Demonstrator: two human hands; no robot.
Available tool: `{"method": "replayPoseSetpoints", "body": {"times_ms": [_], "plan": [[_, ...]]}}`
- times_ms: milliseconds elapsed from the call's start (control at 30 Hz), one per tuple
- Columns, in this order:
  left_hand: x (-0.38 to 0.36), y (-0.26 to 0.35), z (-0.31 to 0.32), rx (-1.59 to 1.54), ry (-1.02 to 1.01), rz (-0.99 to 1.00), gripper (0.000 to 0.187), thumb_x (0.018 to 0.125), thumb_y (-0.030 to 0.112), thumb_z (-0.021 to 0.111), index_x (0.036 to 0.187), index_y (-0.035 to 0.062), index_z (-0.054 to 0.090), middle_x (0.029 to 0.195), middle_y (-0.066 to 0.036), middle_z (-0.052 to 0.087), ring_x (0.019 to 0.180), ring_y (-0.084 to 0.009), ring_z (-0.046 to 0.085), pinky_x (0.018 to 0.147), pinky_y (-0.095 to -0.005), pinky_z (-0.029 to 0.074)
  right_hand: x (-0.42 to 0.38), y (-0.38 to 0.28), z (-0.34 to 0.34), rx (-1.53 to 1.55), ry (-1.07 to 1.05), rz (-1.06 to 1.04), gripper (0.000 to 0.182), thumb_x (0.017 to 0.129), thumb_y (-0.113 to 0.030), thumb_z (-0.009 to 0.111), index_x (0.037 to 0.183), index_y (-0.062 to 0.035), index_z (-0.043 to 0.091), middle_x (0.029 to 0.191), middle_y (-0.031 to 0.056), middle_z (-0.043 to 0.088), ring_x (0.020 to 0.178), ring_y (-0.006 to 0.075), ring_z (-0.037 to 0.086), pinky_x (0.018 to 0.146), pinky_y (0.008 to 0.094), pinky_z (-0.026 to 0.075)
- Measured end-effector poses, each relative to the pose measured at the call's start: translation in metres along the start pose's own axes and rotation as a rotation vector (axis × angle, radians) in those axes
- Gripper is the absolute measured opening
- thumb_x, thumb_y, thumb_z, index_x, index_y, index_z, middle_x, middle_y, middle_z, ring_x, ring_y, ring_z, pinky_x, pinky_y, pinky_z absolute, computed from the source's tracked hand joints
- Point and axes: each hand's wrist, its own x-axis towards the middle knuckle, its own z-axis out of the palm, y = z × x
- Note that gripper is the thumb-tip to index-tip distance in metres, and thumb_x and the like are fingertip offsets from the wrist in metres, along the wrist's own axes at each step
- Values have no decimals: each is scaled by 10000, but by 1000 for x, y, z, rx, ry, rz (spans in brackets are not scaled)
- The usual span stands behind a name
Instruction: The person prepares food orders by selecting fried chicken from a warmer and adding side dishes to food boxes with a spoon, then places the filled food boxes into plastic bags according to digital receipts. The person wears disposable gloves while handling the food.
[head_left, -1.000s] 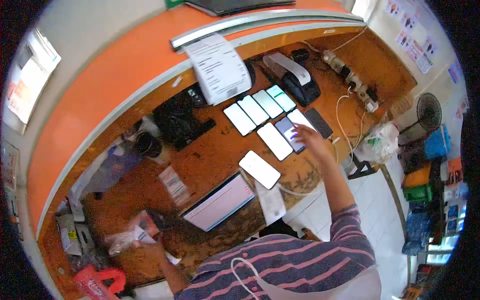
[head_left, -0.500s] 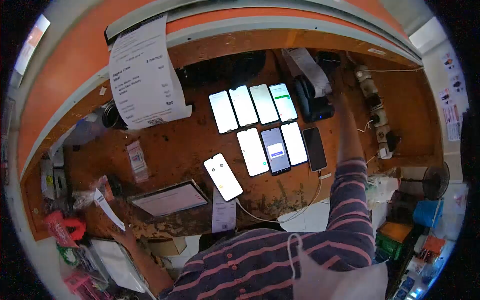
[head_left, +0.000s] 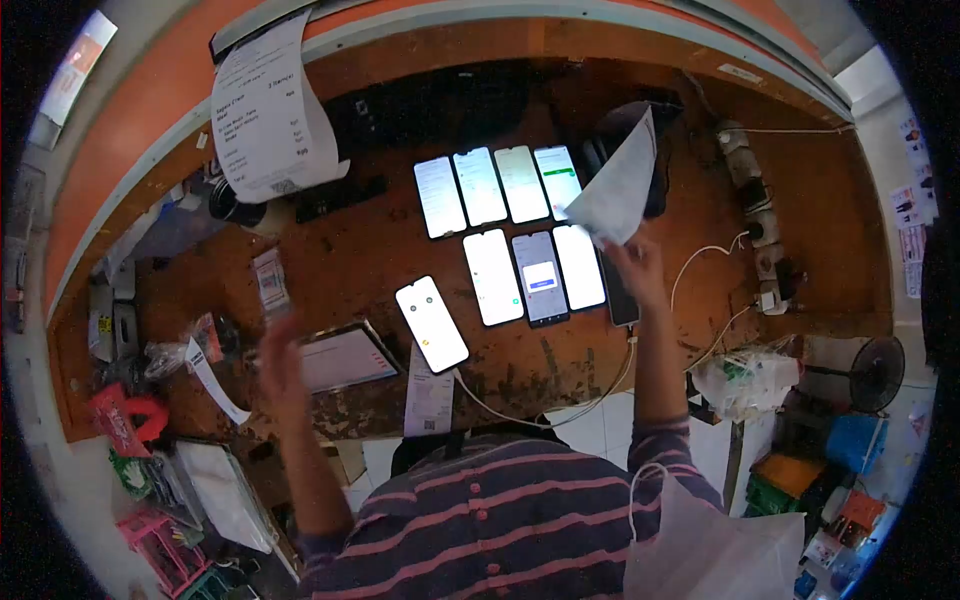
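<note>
My right hand pinches the lower end of a printed paper receipt, which hangs over the dark receipt printer and overlaps a lit phone in the back row. Just under that hand lies a dark-screened phone with a white cable plugged in. My left hand, smeared by motion, is raised beside the left edge of a tablet. A narrow paper strip lies to the left of it. Between the two hands, a white-screened phone rests tilted on the wooden desk.
Several lit phones, among them one with a pop-up, stand in two rows. A long receipt hangs at the back left. Another receipt lies at the front edge. Sockets line the right side, and a white cable loops across the front.
My right hand has drawn back from the printer toward me, bringing the receipt. My left hand has risen away from the paper strip toward the tablet. The head view has shifted slightly.
</note>
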Motion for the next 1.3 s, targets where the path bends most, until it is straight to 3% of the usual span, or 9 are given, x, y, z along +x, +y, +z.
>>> {"method": "replayPoseSetpoints", "body": {"times_ms": [33,100,167,233,267,367,467,567,1300], "plan": [[2,8,23,-188,-156,-34,279,858,117,444,1112,11,489,1117,-103,523,1062,-209,475,931,-350,333,-16,-24,12,117,-40,-45,162,745,-25,587,904,-17,618,1125,113,479,1019,234,492,827,343,420],[8,18,66,-348,-476,-267,387,897,342,385,1054,28,549,1075,-104,553,1061,-200,480,916,-343,353,-49,-75,23,176,-143,16,183,687,-73,647,867,-40,635,1040,108,548,983,228,524,812,348,423],[16,42,111,-335,-768,-347,568,889,468,279,1082,-3,532,1093,-151,541,1062,-277,486,938,-412,336,-58,-122,30,192,-311,-143,196,651,-97,669,839,-49,641,970,102,587,943,236,549,802,357,421],[20,77,139,-542,-1022,-434,843,778,686,205,1208,-3,433,1196,-182,465,1129,-293,426,965,-446,275,-72,-145,33,237,-436,-203,200,628,-109,679,819,-56,646,918,96,613,909,247,566,802,365,415],[20,80,149,-708,-1113,-556,890,760,707,205,1260,-14,356,1225,-202,431,1139,-289,417,973,-436,259,-81,-152,35,274,-477,-184,198,623,-109,679,812,-59,647,902,93,620,896,253,572,807,368,411],[13,133,165,-838,-999,-599,904,755,705,225,1270,-32,322,1216,-213,432,1129,-292,424,971,-416,265,-96,-162,37,275,-538,-262,211,620,-104,666,825,-63,645,904,98,619,887,281,573,798,375,414],[23,135,173,-993,-1098,-383,845,782,635,281,1271,-54,298,1200,-209,446,1106,-294,442,948,-388,309,-114,-161,42,390,-630,-199,215,640,-110,651,849,-61,638,954,114,605,892,304,569,787,372,425],[31,152,186,-1618,-1309,-155,682,838,504,279,1261,-28,323,1208,-219,435,1092,-297,462,898,-378,380,-123,-166,44,365,-679,-165,204,666,-127,637,858,-59,634,983,125,597,907,315,565,792,384,427],[74,209,144,-1744,-1308,-286,532,853,321,328,1243,-41,318,1211,-234,431,1037,-388,493,818,-400,462,-131,-155,48,233,-770,-175,232,690,-95,607,912,-32,624,1020,161,576,939,320,556,809,381,433]]}}
